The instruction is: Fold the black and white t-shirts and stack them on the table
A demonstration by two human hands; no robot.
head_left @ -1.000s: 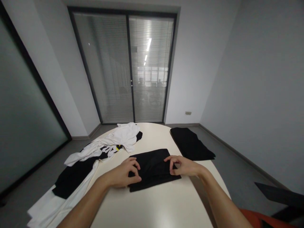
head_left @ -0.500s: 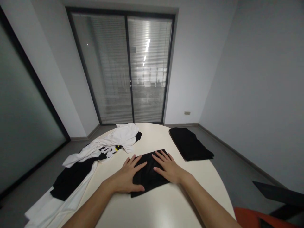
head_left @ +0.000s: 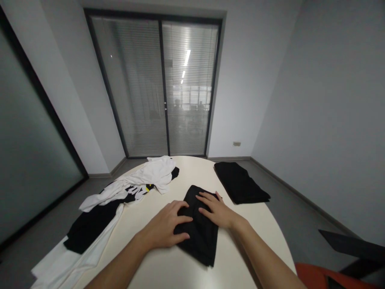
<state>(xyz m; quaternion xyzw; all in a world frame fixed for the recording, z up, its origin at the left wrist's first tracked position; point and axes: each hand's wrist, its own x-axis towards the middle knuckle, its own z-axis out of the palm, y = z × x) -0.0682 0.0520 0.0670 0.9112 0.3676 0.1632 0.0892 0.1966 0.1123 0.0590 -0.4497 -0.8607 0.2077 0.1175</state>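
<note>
A folded black garment [head_left: 201, 233] lies on the round white table [head_left: 186, 269] in front of me, turned at an angle. My left hand [head_left: 166, 227] rests on its left edge with fingers stretched and the thumb under the fabric's side. My right hand [head_left: 215, 208] lies flat on the garment's upper part, fingers spread. Neither hand is closed around the cloth.
A second folded black garment [head_left: 240, 182] sits at the table's far right edge. A heap of white and black clothes [head_left: 120, 192] covers the table's left side and hangs over it. An orange chair [head_left: 319, 277] is at lower right. Glass doors with blinds stand behind.
The black garment went from a wide fold to a narrower one and now lies rotated diagonally. Both hands went from pinching its edges to lying flat on it.
</note>
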